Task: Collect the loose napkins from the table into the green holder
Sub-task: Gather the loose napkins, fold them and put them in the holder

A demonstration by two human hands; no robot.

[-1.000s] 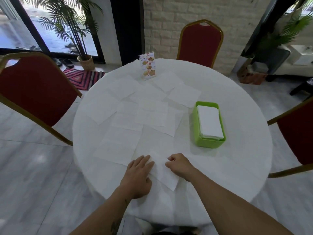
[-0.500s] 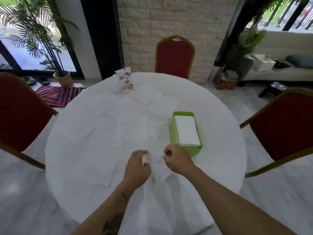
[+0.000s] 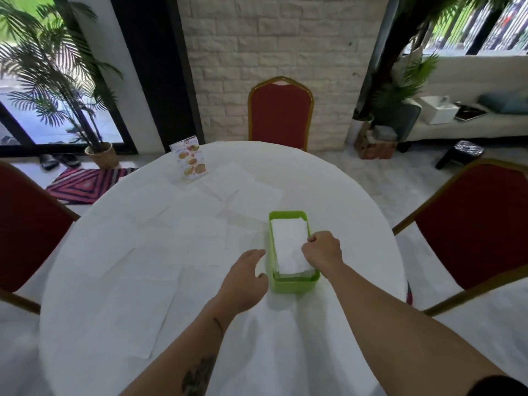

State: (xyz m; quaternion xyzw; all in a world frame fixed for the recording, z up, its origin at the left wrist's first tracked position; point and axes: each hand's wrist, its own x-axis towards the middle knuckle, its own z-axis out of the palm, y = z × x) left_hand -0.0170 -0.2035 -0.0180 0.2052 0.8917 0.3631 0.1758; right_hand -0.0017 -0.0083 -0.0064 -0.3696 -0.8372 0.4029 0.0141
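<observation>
1. Green holder (image 3: 294,282) sat on the round white tabletop (image 3: 337,195), right of centre, long axis running away from the person toward the far red chair (image 3: 281,115)
2. A white napkin stack (image 3: 288,244) lay flat inside it, same long axis
3. Loose napkins (image 3: 160,252) lay spread flat over the tabletop's left and far parts, edges at mixed angles
4. Menu card (image 3: 191,162) stood at the far left edge; food pictures visible, writing too small to read
5. Right hand (image 3: 324,251) was over the holder's right rim, fingers curled in a closed grip at the stack's edge; whether it pinched a napkin could not be told
6. Left hand (image 3: 244,277) was just beside the holder's left wall, fingers loosely extended, holding nothing; contact with the wall uncertain
</observation>
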